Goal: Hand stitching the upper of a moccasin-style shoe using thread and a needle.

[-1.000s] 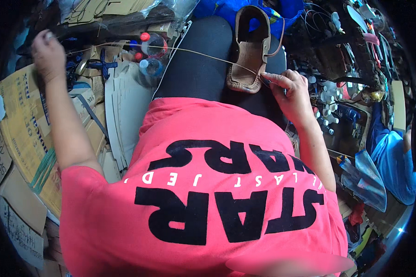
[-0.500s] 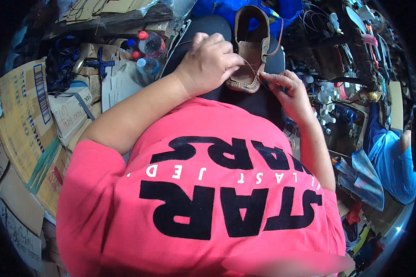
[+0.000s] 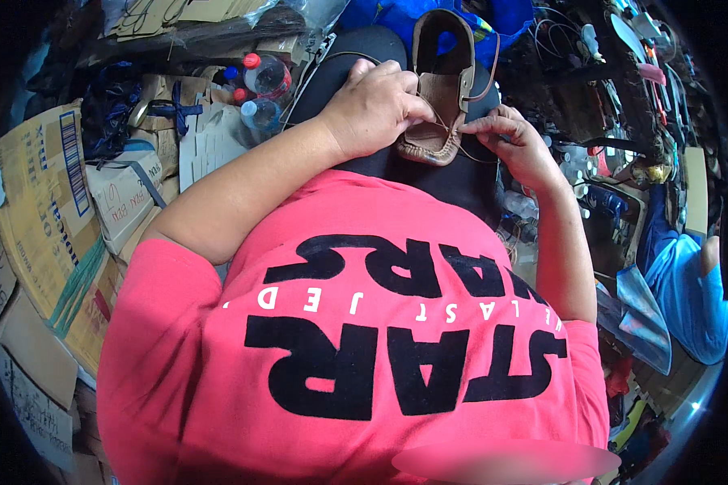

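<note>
A brown leather moccasin [image 3: 442, 89] lies across my dark-clothed lap, with its heel opening pointing away and its gathered, stitched toe toward me. My left hand [image 3: 378, 109] is closed at the left side of the shoe, thumb and forefinger pinching a thin thread [image 3: 438, 120] that runs to the seam. At the right edge of the seam, my right hand [image 3: 514, 141] has its thumb and forefinger pressed together. What those fingertips hold is too small to make out. A leather lace [image 3: 492, 81] loops out from the shoe's right side.
Plastic bottles [image 3: 263, 77] stand at the far left, beside cardboard boxes [image 3: 44, 194]. Blue plastic sheeting [image 3: 501, 24] lies behind the shoe. Small bottles and cluttered shelves fill the right side. Someone in blue clothing [image 3: 687, 283] shows at the far right.
My left hand has shifted slightly to the right, closer over the shoe. The right hand's fingers have changed angle at the seam, and the wrist has moved a little right.
</note>
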`<state>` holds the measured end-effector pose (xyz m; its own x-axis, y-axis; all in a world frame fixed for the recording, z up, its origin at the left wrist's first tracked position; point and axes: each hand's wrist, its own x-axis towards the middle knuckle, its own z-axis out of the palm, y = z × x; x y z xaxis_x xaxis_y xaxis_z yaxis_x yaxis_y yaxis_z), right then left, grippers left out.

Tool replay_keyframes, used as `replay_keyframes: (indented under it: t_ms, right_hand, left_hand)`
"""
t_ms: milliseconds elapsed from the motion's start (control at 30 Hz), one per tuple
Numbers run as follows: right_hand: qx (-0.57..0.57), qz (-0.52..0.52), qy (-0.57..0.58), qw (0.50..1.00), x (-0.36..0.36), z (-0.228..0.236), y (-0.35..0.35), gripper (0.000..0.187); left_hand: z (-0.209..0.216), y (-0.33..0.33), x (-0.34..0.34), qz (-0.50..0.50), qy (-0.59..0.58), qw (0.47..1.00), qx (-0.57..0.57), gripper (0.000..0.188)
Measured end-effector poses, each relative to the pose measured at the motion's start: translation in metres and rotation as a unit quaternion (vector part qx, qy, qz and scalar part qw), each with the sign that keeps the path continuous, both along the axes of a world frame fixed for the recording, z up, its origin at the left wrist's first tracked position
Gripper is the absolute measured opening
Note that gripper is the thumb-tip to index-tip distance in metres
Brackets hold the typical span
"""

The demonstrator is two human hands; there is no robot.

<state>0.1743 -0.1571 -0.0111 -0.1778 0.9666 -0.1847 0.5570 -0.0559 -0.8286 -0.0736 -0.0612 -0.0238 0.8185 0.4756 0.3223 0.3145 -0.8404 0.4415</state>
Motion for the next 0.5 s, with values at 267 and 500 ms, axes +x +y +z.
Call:
replay_keyframes:
  t_ms: [267, 500]
  right_hand:
    - [-0.025, 0.004, 0.020, 0.999, 0.000, 0.003, 0.001, 0.039]
    - [-0.015, 0.009, 0.029, 0.999, 0.001, 0.004, 0.001, 0.039]
  left_hand:
    - [-0.004, 0.003, 0.009, -0.017, 0.000, 1.000, -0.021, 0.011]
    - [0.007, 0.003, 0.016, -0.054, -0.019, 0.998, -0.035, 0.010]
